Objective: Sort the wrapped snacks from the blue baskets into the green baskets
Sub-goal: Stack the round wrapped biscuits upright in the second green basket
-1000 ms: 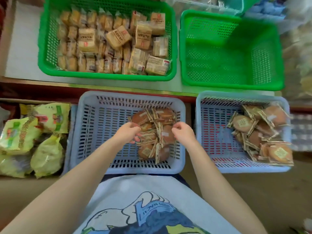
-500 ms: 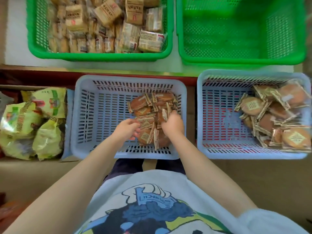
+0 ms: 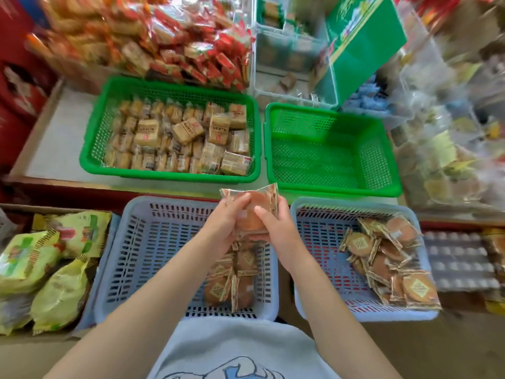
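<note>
My left hand (image 3: 224,224) and my right hand (image 3: 276,231) together hold a stack of round wrapped snacks (image 3: 252,207) above the far edge of the left blue basket (image 3: 153,258). More round snacks (image 3: 232,280) lie in that basket below my hands. The right blue basket (image 3: 317,242) holds several of the same round snacks (image 3: 388,258) on its right side. Beyond them, the left green basket (image 3: 95,143) is packed with square wrapped snacks (image 3: 180,138). The right green basket (image 3: 328,157) holds nothing.
Yellow-green snack bags (image 3: 46,263) lie left of the blue baskets. Red-wrapped packs (image 3: 175,36), a clear bin (image 3: 289,64) and a green box (image 3: 363,42) stand behind the green baskets. Clear bags of goods (image 3: 448,149) pile up on the right.
Both hands were down in the left blue basket gathering snacks; they have lifted a stack up and forward to the basket's far edge. The view has tilted up, showing more shelves.
</note>
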A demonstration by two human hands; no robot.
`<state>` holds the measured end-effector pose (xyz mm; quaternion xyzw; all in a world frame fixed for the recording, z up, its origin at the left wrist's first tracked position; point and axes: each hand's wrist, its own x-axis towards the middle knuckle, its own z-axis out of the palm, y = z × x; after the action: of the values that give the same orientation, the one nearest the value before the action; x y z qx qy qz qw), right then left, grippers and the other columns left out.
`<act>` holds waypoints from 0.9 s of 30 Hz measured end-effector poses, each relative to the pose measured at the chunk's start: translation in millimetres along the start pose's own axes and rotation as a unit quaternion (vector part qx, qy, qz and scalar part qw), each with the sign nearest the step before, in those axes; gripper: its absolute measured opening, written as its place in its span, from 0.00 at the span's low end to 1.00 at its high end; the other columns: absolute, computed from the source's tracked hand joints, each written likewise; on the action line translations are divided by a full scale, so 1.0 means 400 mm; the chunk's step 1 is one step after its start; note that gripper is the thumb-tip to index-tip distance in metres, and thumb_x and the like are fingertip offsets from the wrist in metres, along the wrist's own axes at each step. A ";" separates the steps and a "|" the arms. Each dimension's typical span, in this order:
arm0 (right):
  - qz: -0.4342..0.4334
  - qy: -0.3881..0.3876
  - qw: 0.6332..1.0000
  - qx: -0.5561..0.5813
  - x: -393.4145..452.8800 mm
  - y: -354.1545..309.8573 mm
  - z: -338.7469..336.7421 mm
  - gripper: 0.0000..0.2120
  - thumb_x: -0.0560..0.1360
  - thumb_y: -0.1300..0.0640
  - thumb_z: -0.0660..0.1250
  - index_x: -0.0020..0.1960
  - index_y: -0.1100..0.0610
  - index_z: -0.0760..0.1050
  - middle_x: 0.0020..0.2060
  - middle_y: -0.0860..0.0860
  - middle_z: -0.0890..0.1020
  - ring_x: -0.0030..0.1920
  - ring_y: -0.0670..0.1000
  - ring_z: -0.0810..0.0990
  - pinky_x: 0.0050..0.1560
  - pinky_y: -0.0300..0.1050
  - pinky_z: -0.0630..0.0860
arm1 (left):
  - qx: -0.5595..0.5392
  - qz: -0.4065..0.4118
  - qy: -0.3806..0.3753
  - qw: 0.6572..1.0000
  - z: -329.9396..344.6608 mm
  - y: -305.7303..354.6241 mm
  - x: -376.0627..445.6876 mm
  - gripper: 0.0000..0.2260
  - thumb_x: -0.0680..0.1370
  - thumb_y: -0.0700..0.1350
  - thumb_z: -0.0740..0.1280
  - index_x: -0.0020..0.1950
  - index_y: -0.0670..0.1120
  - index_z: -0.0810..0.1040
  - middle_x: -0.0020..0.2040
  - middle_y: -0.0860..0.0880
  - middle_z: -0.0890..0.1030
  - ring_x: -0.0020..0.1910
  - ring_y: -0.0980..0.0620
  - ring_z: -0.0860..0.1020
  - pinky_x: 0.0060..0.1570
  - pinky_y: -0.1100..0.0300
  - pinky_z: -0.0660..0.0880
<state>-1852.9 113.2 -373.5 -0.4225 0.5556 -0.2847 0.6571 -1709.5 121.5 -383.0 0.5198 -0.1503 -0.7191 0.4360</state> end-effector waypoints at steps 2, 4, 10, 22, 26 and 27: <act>-0.007 0.021 0.999 -0.022 0.021 -0.031 0.000 0.22 0.75 0.50 0.69 0.68 0.46 0.69 0.59 0.51 0.82 0.58 0.54 0.83 0.60 0.62 0.79 | 0.012 0.034 -0.013 0.999 0.022 0.023 0.025 0.17 0.81 0.51 0.66 0.65 0.43 0.78 0.58 0.40 0.83 0.54 0.41 0.83 0.46 0.54 0.81; -0.013 0.025 0.999 -0.043 0.045 -0.065 -0.022 0.22 0.73 0.53 0.70 0.66 0.48 0.71 0.57 0.53 0.82 0.57 0.54 0.83 0.58 0.62 0.80 | 0.059 0.053 0.006 0.997 0.049 0.047 0.054 0.18 0.81 0.52 0.65 0.65 0.42 0.77 0.55 0.42 0.84 0.51 0.43 0.83 0.44 0.57 0.80; -0.036 0.124 0.990 -0.061 0.220 -0.184 -0.185 0.14 0.73 0.57 0.74 0.56 0.56 0.76 0.53 0.57 0.84 0.51 0.56 0.85 0.51 0.54 0.84 | 0.284 0.197 0.139 0.928 0.121 0.088 0.201 0.33 0.77 0.62 0.64 0.75 0.45 0.63 0.60 0.47 0.75 0.58 0.49 0.75 0.57 0.52 0.74; 0.021 0.220 0.944 -0.246 0.749 -0.185 -0.262 0.16 0.70 0.53 0.69 0.54 0.56 0.69 0.47 0.56 0.80 0.46 0.61 0.82 0.48 0.59 0.81 | 0.791 0.193 0.121 0.568 0.042 0.003 0.423 0.39 0.72 0.77 0.41 0.80 0.63 0.40 0.81 0.52 0.40 0.79 0.47 0.36 0.76 0.39 0.39; 0.048 0.094 0.947 -0.305 0.778 -0.149 -0.227 0.23 0.75 0.51 0.68 0.68 0.57 0.72 0.60 0.56 0.79 0.59 0.56 0.79 0.54 0.44 0.72 | 0.791 0.203 0.131 0.562 0.039 -0.003 0.429 0.35 0.74 0.76 0.43 0.79 0.66 0.42 0.81 0.52 0.40 0.80 0.47 0.36 0.76 0.40 0.38; 0.052 0.063 0.951 -0.297 0.772 -0.141 -0.223 0.26 0.75 0.50 0.68 0.71 0.56 0.70 0.63 0.55 0.78 0.62 0.56 0.78 0.57 0.44 0.72 | 0.789 0.205 0.130 0.564 0.038 -0.003 0.428 0.34 0.75 0.76 0.43 0.78 0.67 0.42 0.82 0.52 0.40 0.80 0.46 0.36 0.76 0.39 0.38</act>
<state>-1866.0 -196.0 -477.9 -0.5501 0.6768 -0.0984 0.4792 -1737.0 -15.5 -482.8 0.6999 -0.7024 -0.1295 0.0027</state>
